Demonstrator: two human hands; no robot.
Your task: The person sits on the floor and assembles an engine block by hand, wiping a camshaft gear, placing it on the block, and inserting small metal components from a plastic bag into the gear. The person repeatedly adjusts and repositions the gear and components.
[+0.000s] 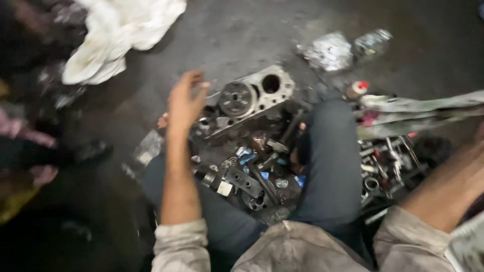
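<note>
The left hand [185, 99] is seen raised and open, fingers loosely curled, gripping nothing — just beside a grey metal engine block [252, 98] lying on the dark floor [227, 35]. The right hand is cut off at the frame's edge; its state cannot be told. Small parts [252, 171] between the knees are blurred.

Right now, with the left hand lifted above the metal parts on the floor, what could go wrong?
The left hand hovers open over the engine block; its edges might scrape the fingers. Small loose parts lie crowded between the knees, so a bump could scatter them. The right hand is out of view.
</note>
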